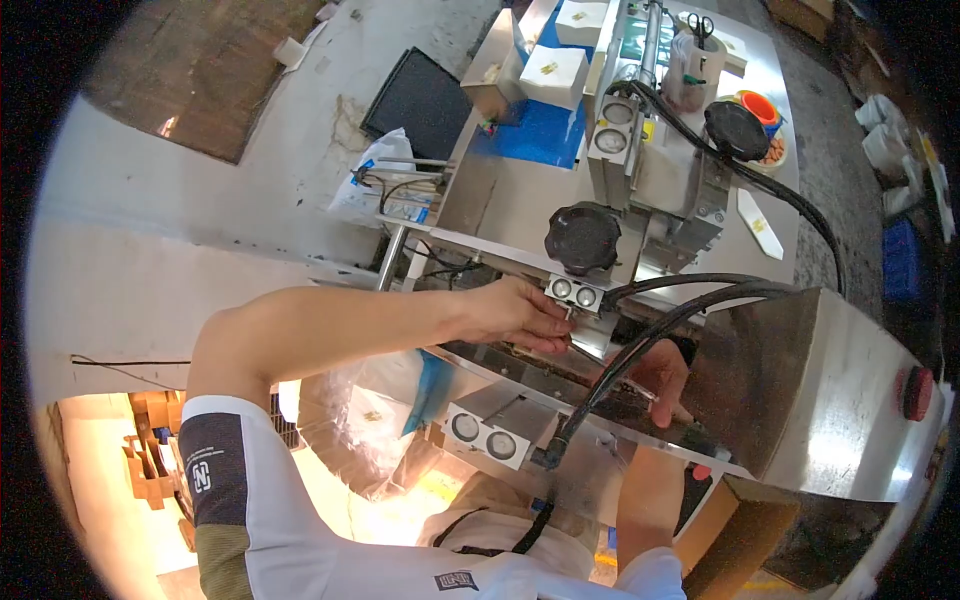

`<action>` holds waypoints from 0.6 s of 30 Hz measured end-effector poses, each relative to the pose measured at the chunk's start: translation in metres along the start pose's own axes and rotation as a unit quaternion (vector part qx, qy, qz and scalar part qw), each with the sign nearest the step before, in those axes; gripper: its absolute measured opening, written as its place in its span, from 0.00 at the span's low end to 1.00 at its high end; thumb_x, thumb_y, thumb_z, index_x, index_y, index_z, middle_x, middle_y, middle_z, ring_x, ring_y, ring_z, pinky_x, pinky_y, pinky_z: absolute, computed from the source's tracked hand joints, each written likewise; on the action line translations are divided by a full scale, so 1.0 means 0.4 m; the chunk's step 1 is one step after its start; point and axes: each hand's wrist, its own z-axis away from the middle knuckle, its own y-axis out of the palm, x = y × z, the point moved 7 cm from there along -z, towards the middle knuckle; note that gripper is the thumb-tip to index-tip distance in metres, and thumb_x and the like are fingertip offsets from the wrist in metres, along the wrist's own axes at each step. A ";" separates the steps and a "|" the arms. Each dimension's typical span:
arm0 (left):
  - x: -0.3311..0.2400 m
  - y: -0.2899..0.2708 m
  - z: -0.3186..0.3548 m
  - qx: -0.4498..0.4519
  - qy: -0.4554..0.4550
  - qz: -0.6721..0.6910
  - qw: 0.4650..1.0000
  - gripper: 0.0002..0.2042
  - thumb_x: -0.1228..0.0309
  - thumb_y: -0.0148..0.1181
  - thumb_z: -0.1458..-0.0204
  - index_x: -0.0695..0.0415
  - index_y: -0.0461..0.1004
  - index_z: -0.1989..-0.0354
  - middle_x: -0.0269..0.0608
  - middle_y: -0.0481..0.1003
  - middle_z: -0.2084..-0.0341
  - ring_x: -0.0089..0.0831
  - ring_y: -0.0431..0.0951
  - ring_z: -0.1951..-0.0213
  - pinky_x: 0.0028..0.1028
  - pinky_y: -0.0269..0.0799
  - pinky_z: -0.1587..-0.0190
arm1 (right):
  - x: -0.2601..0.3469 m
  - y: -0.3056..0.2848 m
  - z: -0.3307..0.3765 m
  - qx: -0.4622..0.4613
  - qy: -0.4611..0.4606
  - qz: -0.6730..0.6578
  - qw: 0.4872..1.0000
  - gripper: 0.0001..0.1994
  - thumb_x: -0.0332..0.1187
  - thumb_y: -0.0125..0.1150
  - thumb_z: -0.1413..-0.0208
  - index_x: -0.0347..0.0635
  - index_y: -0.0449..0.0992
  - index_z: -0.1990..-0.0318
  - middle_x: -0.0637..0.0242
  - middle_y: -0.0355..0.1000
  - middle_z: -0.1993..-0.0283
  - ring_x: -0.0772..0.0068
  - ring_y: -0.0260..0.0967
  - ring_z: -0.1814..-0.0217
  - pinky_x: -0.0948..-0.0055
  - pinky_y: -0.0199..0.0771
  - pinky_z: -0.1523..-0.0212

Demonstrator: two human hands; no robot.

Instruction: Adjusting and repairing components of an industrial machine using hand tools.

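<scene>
My left hand (515, 316) reaches in from the left, fingers pinched together just below a metal block (575, 292) with two round fittings. What lies between its fingertips is too small to make out. To its right, my right hand (660, 378) comes up from below, partly behind black cables (640, 340). Its fingers are closed at the end of a thin metal rod (632, 383), which slants up toward my left fingertips. Above the left hand sits a black lobed knob (583, 240) on the steel machine.
A second block with two round fittings (486, 437) is nearer me. On the right stands a steel housing (790, 370) with a red button (916, 393). Farther off are white boxes (553, 76) on a blue surface, another black knob (737, 130) and a container holding scissors (692, 70).
</scene>
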 end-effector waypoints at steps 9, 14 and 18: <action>0.004 0.008 0.004 -0.010 -0.003 -0.018 1.000 0.09 0.75 0.57 0.49 0.65 0.72 0.61 0.45 0.75 0.65 0.30 0.77 0.63 0.24 0.75 0.57 | 0.017 0.007 0.049 -0.258 -0.382 0.007 0.887 0.17 0.37 0.66 0.58 0.35 0.65 0.69 0.57 0.66 0.81 0.68 0.62 0.83 0.69 0.65 0.80; -0.002 0.002 0.009 -0.001 0.005 -0.029 1.000 0.10 0.74 0.57 0.49 0.66 0.73 0.61 0.44 0.76 0.66 0.29 0.77 0.64 0.23 0.75 0.57 | -0.033 0.002 0.074 -0.298 -0.423 -0.023 0.855 0.16 0.38 0.63 0.54 0.38 0.63 0.69 0.62 0.63 0.79 0.71 0.60 0.81 0.70 0.64 0.80; -0.001 -0.001 0.017 -0.004 0.009 -0.028 1.000 0.10 0.75 0.57 0.49 0.66 0.72 0.60 0.45 0.76 0.66 0.29 0.77 0.64 0.24 0.75 0.58 | -0.009 0.009 0.048 -0.296 -0.421 -0.008 0.857 0.16 0.40 0.60 0.50 0.40 0.62 0.68 0.66 0.60 0.77 0.70 0.60 0.78 0.70 0.63 0.80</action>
